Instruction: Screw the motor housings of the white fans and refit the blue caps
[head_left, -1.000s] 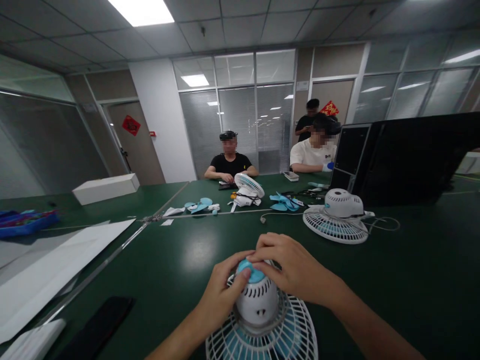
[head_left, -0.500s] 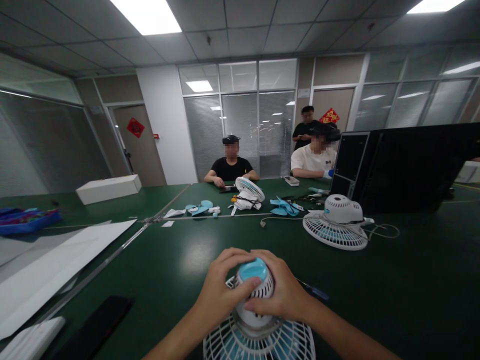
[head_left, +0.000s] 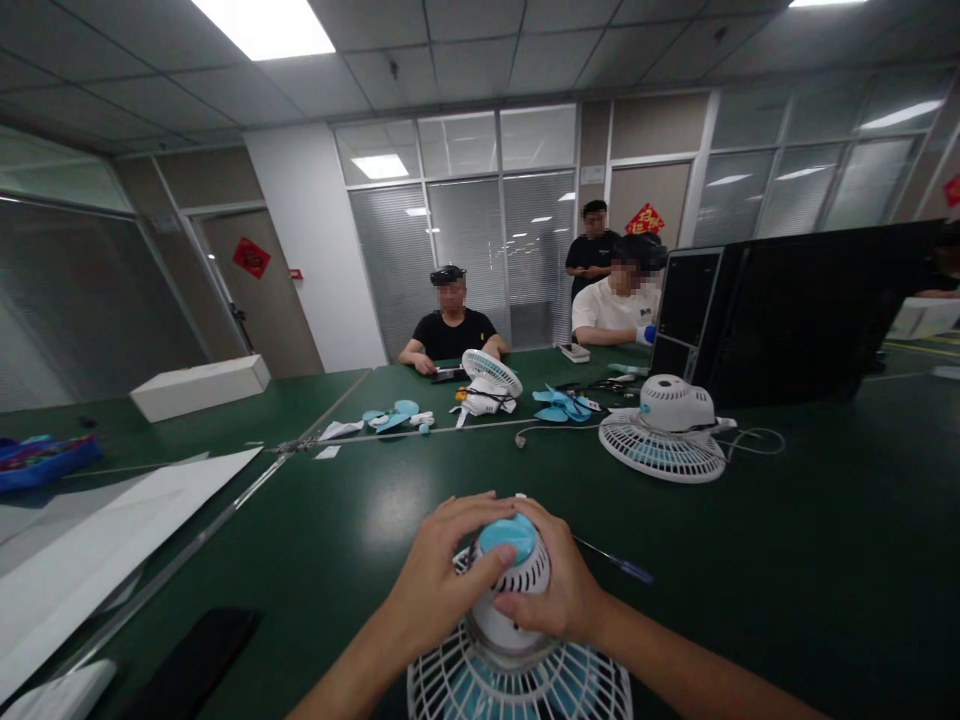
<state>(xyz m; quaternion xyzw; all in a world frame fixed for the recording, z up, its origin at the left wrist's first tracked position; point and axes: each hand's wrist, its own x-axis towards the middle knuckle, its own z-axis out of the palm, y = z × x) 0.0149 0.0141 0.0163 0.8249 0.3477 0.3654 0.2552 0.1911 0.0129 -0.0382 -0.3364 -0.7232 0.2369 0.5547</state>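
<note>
A white fan (head_left: 517, 672) lies grille-down on the green table in front of me, light-blue blades showing through its slats. Its vented motor housing (head_left: 510, 625) points up and is topped by a light-blue cap (head_left: 508, 538). My left hand (head_left: 439, 560) wraps the left side of the housing, its thumb across the cap's near edge. On the other side my right hand (head_left: 559, 580) curls around the housing, thumb in front below the vents. The fingertips behind the cap are partly hidden. Right of my right hand lies a screwdriver (head_left: 619, 562) with a dark blue handle.
A second fan (head_left: 667, 430) rests grille-down at the right, near a large black monitor (head_left: 795, 310). Farther back are a tilted fan (head_left: 489, 385) and blue fan blades (head_left: 562, 403). White sheets (head_left: 127, 560) and a black object (head_left: 195, 660) lie left. People sit opposite.
My right hand has come down from the top of the cap to grip the housing's right side. The left hand stays around it. The screwdriver has come into sight; the view shifts slightly.
</note>
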